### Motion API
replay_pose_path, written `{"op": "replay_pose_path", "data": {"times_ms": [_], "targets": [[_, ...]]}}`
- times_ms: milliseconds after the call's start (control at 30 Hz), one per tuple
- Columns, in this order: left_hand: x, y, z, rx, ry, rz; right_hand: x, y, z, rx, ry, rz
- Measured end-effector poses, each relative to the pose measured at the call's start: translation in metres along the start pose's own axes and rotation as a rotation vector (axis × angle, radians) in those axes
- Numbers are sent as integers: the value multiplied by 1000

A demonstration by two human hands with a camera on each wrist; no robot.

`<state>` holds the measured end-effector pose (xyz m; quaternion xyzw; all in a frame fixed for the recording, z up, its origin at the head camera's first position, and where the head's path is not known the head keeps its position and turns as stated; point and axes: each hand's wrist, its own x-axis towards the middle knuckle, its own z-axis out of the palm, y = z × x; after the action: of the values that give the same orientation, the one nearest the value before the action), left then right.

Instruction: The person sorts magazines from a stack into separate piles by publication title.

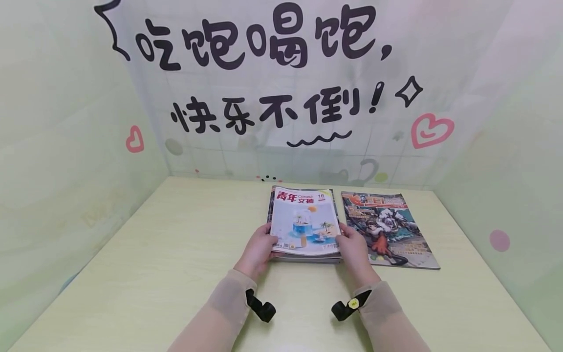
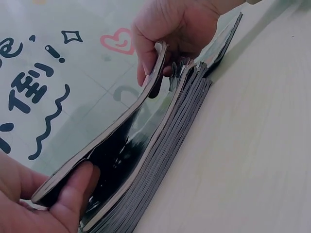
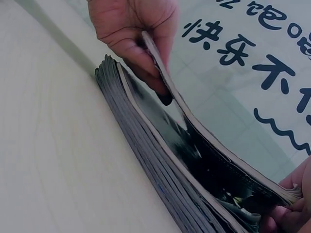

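A magazine with a white and blue beach-scene cover [image 1: 305, 222] is held by its two sides, its near part raised over a stack of magazines [image 1: 308, 259]. My left hand [image 1: 259, 247] grips the left edge, thumb on one face and fingers on the other. On the opposite edge, my right hand [image 1: 354, 248] pinches it the same way. From the left wrist, a gap shows between the lifted magazine [image 2: 104, 128] and the thick stack [image 2: 160, 160]; its underside is dark. The right wrist view shows that same gap above the stack [image 3: 150, 150].
Right of the stack, another magazine [image 1: 391, 232] with a colourful illustrated cover lies flat, near my right hand. The pale wooden table [image 1: 145, 264] is bounded by a printed cloth backdrop [image 1: 246, 161] behind and cloth walls at both sides. Small black cameras sit at both wrists.
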<state>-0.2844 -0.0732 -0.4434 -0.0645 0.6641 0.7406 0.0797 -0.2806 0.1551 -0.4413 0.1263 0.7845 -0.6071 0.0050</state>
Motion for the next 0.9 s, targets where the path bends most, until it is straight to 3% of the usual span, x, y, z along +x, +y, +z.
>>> {"op": "replay_pose_path", "data": {"times_ms": [300, 567, 733, 900], "targets": [[3, -2, -4, 5, -13, -3, 1, -3, -8, 148, -61, 30], [0, 5, -5, -30, -10, 33, -1, -9, -4, 160, -32, -2], [1, 8, -18, -52, 3, 33, -4, -14, 11, 174, -15, -47], [1, 11, -42, -37, 10, 29, -7, -20, 33, 149, -25, -84]]}}
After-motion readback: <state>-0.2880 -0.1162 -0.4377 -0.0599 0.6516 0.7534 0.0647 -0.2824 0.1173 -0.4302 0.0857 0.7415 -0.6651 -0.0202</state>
